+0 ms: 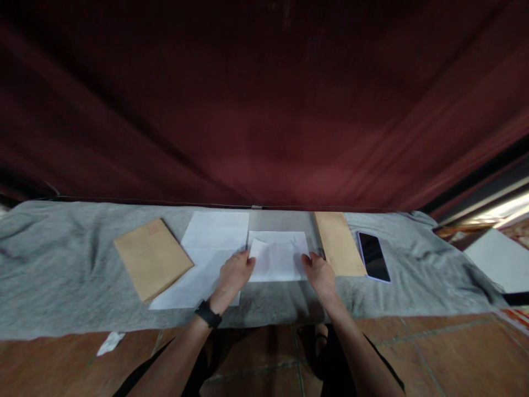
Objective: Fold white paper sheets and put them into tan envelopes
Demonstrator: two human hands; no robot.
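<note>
A white sheet of paper (279, 259) lies in front of me on the cloth-covered bench, with a folded-over layer on top whose upper edge is raised. My left hand (235, 271) pinches its left edge between thumb and fingers; a dark watch is on that wrist. On the opposite edge, my right hand (319, 271) is closed the same way, thumb on top. More white paper (215, 231) lies flat just left of the folded sheet, partly beneath my left hand and a stack of brown envelopes (154, 258). Close to my right hand is another brown envelope (339, 245).
A phone (374, 257) in a light purple case lies right of the envelope. Grey cloth (74, 264) covers the narrow bench. Behind it hangs a dark red curtain (264, 127). A crumpled white scrap (111, 343) is on the tiled floor. A white board (500, 260) stands at far right.
</note>
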